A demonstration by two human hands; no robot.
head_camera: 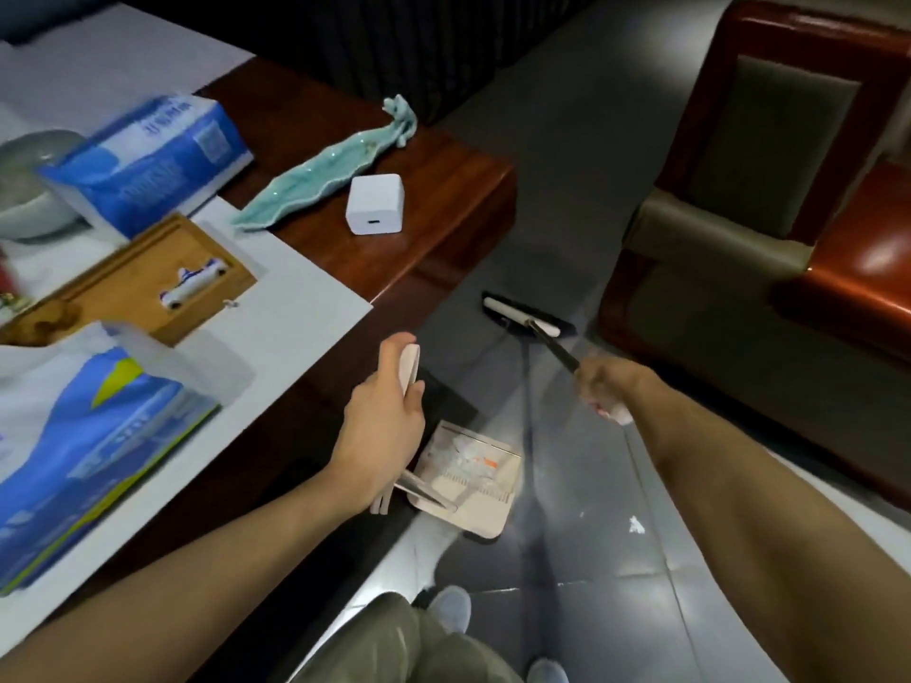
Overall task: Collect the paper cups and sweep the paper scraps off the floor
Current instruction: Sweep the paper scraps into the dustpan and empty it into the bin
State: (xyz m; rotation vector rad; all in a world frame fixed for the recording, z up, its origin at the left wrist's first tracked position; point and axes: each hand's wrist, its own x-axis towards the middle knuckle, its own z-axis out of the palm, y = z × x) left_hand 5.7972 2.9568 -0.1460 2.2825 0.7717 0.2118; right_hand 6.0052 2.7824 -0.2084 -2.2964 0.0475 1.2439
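My left hand (382, 426) grips the pale handle of a beige dustpan (485, 505), which hangs low over the grey floor beside the table edge. Paper scraps (466, 456) lie inside the pan. My right hand (604, 384) holds the dark handle of a broom (527, 315); its black and white head rests on the floor farther out, between the table and the sofa. One small white scrap (636, 525) lies on the floor to the right of the pan. No paper cup is in view.
A dark wooden table (443, 189) at left carries tissue packs (143, 160), a wooden tissue box (133, 278), a white charger cube (374, 204) and a green leaf-shaped dish (320, 175). A red-brown sofa (788, 189) stands at right. My shoes (451, 608) show at the bottom.
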